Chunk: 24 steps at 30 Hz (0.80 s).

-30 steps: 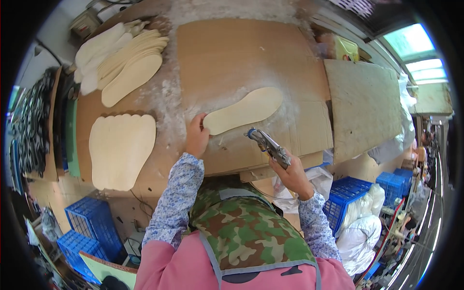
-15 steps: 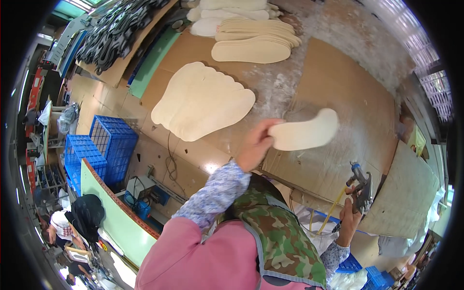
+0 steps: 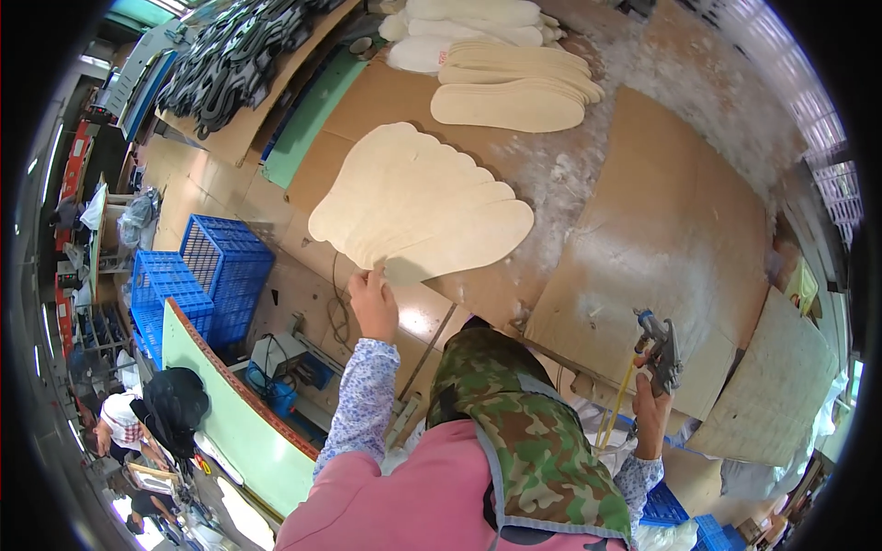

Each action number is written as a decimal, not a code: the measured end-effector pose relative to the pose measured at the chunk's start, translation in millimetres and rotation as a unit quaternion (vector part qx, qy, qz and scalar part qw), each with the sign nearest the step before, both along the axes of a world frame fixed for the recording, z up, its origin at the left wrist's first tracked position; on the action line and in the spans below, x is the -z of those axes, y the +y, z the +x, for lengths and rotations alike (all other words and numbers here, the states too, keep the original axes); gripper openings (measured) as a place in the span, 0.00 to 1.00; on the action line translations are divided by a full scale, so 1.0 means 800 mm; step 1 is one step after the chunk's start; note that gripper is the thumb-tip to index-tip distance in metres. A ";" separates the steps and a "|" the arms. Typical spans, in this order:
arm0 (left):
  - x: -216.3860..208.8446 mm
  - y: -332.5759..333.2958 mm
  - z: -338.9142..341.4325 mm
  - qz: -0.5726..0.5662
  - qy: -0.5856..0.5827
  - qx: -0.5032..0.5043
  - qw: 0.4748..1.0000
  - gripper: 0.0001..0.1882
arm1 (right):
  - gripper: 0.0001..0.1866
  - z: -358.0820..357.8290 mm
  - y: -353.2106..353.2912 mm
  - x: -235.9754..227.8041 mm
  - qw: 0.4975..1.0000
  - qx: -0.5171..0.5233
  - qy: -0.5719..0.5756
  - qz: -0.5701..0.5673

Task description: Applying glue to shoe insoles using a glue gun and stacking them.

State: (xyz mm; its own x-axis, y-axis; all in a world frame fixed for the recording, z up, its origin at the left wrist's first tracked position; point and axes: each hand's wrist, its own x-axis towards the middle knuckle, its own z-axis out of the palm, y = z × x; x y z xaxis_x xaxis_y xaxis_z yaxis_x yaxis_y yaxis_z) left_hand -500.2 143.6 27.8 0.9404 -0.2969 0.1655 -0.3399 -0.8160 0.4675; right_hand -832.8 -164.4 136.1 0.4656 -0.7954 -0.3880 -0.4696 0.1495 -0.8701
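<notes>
Cream foot-shaped insoles (image 3: pixel 418 197) lie overlapped in a fan on the table, their narrow ends gathered toward me. My left hand (image 3: pixel 374 305) is at this gathered end, thumb and fingers closed on the near edge of an insole. Which layers it pinches is hidden under the fingers. My right hand (image 3: pixel 652 413) is wrapped round the handle of a metal spray gun (image 3: pixel 663 354) with a blue part on top. A yellow hose (image 3: pixel 617 404) runs down from the gun. The gun hangs over the near right edge of the table.
Stacked insoles (image 3: pixel 510 106) lie at the back of the table, with whiter ones behind. Brown cardboard (image 3: pixel 643 239), dusted white, covers the right side. Dark strips (image 3: pixel 230 69) are heaped at far left. Blue crates (image 3: pixel 230 275) and a green board (image 3: pixel 239 404) stand at left.
My left hand has moved left from the cardboard to the fan; the single insole it held over the cardboard now lies with the fan. The spray gun stays in my right hand.
</notes>
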 end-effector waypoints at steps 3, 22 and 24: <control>-0.018 -0.040 0.036 -0.038 -0.044 0.043 0.997 0.20 | 0.17 0.005 0.002 -0.012 1.000 0.018 0.018 0.003; 0.056 -0.281 0.322 0.029 -0.086 0.126 0.988 0.19 | 0.13 -0.022 0.036 -0.018 0.984 0.155 0.082 -0.025; 0.027 -0.268 0.318 -0.015 0.008 0.165 0.986 0.17 | 0.13 -0.025 0.034 -0.011 0.983 0.162 0.075 -0.046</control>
State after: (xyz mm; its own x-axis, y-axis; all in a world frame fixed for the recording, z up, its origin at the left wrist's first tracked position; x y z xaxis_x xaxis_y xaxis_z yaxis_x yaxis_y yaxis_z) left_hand -245.4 -70.7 6.3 0.7956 -0.5830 0.1645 -0.5775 -0.6480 0.4966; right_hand -852.7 -137.5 145.1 0.1255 -0.9277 -0.3516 -0.5341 0.2355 -0.8119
